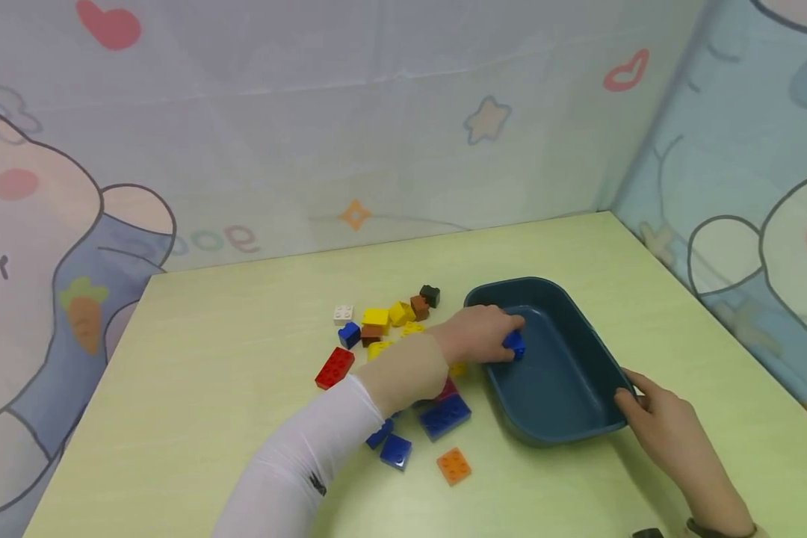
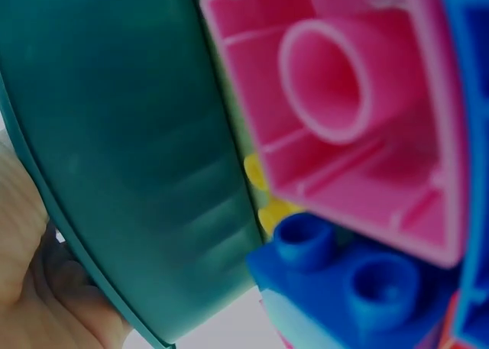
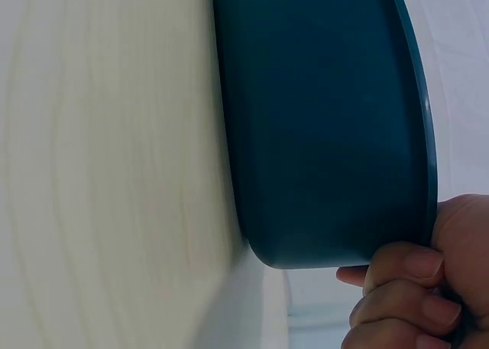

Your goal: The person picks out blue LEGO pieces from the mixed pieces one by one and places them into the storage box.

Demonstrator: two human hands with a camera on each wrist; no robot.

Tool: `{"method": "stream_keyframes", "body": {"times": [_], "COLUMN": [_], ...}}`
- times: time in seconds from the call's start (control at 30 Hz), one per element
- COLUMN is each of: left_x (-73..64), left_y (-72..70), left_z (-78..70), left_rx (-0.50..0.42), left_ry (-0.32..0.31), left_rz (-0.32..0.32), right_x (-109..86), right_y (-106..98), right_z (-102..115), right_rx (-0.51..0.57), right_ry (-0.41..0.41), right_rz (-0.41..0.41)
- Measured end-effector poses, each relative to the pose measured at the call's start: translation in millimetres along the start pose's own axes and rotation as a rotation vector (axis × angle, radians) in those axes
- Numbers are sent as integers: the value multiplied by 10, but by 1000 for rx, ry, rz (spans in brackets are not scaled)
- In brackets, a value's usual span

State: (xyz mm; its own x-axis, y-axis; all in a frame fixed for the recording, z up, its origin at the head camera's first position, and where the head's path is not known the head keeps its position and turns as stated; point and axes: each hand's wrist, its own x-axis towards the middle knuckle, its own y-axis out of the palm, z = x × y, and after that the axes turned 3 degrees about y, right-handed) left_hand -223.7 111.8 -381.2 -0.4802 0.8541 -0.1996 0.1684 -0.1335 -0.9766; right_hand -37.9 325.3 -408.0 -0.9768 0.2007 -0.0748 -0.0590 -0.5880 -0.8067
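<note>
Pinched between the thumb and fingers of my left grip [image 1: 479, 332] is a small blue plastic building block [image 1: 515, 344]; that grip stands only as wide as the block. I hold it just inside the left rim of a deep teal rectangular plastic tub [image 1: 557, 377] with rounded corners. Part of the tub's smooth floor shows, and the block is over its left side; I cannot tell whether it touches the floor. My right grip [image 1: 666, 415] is closed round the tub's near right corner, thumb over the rim and fingers curled outside it.

Other plastic blocks lie left of the tub, on a pale yellow-green desk [image 1: 229, 381]. I count one white studded block [image 1: 344, 314], one red oblong studded block [image 1: 335, 368], one black block [image 1: 430, 296] near the tub's far left corner, and two brown blocks [image 1: 420, 307]. At least five yellow blocks [image 1: 376, 317] lie there, some partly behind my arm [image 1: 350, 407]. One pink hollow block [image 2: 405, 74] is near the tub's left wall, with a broad blue block [image 1: 446, 418] beside it. At least three smaller blue pieces [image 1: 395, 453] lie farther left of the tub. One flat orange studded square [image 1: 453, 466] lies off its near left corner.
</note>
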Motion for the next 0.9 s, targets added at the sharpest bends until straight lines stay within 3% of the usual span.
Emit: {"method": "stream_keyframes", "body": {"times": [0.47,0.67,0.8,0.9], "left_x": [-4,-3,-117,-312], "left_y": [25,42,-85,-291], "left_z": [11,10,13,91], "left_rx": [-13,8,-5,-45], "left_ry": [6,16,21,10], "left_rz": [-24,-13,-32,-91], "right_x": [-22,-2,21,34], "right_y": [-3,0,-36,-116], "right_z": [15,37,23,4], "right_rx": [-3,-31,-49,-67], "right_ry": [-11,-12,4,14], "right_rz": [-3,36,74,95]}}
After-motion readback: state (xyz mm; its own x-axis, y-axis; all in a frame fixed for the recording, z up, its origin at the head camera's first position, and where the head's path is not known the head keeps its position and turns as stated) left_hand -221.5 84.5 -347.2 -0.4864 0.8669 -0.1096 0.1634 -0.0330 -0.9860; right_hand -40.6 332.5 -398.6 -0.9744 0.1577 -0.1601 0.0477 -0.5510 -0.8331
